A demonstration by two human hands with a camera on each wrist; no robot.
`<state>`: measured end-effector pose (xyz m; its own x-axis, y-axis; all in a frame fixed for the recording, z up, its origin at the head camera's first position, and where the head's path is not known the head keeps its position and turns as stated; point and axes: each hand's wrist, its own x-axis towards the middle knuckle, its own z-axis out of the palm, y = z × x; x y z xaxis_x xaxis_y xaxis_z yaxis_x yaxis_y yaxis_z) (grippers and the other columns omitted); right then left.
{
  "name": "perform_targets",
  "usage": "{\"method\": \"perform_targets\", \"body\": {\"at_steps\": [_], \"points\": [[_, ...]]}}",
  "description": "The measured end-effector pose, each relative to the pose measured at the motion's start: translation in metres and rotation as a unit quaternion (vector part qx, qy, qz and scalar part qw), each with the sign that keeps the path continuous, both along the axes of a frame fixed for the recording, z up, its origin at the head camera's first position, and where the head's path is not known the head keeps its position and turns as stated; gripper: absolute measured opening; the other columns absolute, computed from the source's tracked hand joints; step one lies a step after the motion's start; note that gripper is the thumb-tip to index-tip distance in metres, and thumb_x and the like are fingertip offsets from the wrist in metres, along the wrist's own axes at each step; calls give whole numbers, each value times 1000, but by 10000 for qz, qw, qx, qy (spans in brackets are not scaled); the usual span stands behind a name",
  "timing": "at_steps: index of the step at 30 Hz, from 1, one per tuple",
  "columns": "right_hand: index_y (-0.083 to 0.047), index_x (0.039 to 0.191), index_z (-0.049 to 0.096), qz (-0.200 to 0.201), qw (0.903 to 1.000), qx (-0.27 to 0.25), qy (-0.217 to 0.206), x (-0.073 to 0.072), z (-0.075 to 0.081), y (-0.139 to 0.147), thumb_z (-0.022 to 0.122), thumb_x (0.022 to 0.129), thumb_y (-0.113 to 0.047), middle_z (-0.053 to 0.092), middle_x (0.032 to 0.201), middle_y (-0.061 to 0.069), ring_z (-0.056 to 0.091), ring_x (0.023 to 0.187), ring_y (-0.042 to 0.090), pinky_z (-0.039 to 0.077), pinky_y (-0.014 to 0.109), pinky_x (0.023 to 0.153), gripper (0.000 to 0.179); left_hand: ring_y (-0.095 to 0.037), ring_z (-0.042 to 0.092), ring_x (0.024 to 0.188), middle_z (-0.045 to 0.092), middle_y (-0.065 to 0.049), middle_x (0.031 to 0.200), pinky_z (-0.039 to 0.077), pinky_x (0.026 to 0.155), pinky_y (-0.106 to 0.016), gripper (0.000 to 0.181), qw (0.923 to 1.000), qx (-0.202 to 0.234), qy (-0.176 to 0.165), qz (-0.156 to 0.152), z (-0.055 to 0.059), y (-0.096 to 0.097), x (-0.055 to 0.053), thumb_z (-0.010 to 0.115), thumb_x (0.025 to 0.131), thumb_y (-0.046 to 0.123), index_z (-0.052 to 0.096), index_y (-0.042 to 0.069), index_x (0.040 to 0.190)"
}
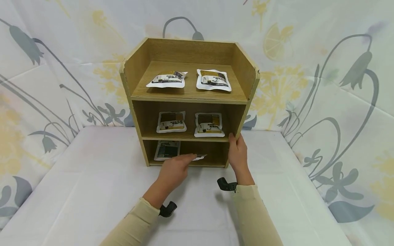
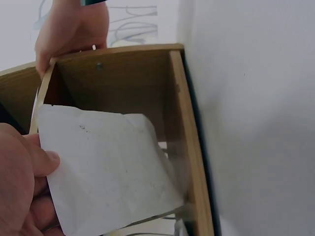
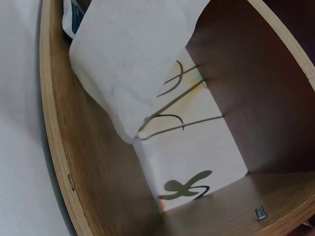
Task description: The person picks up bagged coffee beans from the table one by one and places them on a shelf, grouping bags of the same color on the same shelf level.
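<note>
My left hand (image 1: 175,171) pinches a white pouch (image 2: 103,167) at its edge, thumb on the plain side, in the mouth of the bottom compartment. The pouch's far corner is inside the compartment, and the head view shows only a sliver of it past the fingers. With my right hand (image 1: 238,153) I grip the right side panel of the wooden shelf (image 1: 189,99), near the middle board. Another pouch, dark-labelled (image 1: 167,150), lies at the left of the bottom compartment. In the right wrist view the held pouch (image 3: 133,54) hangs tilted over the bottom board.
Two printed pouches (image 1: 213,80) lie on the top board, and two more (image 1: 209,124) on the middle one. A white cloth (image 1: 92,191) covers the table under the shelf. Behind stands a flower-printed sheet (image 1: 307,102). A metal peg (image 3: 261,213) sticks out inside the compartment.
</note>
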<state>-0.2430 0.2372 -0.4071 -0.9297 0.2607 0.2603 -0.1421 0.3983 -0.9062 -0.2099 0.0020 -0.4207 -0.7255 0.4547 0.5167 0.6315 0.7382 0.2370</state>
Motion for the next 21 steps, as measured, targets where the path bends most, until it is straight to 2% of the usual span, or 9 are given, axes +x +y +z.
{"method": "perform_targets", "body": {"at_steps": [5, 11, 21], "points": [[-13, 147, 38, -16, 10000, 20, -47, 0, -2, 0, 32, 102, -47, 47, 144, 15, 46, 132, 33, 38, 54, 108, 57, -20, 70, 103, 72, -1, 115, 59, 70, -35, 36, 9999, -19, -125, -48, -1, 5, 3, 57, 90, -2, 71, 17, 118], [-14, 147, 37, 13, 10000, -34, -29, 0, -2, 0, 32, 102, -47, 48, 143, 15, 47, 130, 32, 39, 55, 107, 56, -23, 69, 106, 72, -1, 114, 59, 79, -39, 36, 9995, -197, -230, 5, -4, 11, 2, 58, 89, -1, 71, 18, 117], [-13, 146, 38, 29, 10000, -37, 2, 0, -2, 0, 32, 102, -48, 49, 140, 16, 48, 128, 33, 40, 55, 106, 57, -22, 68, 107, 72, -1, 114, 57, 85, -39, 33, 9987, -93, -491, -96, -14, 20, -5, 59, 91, 0, 72, 19, 115]]}}
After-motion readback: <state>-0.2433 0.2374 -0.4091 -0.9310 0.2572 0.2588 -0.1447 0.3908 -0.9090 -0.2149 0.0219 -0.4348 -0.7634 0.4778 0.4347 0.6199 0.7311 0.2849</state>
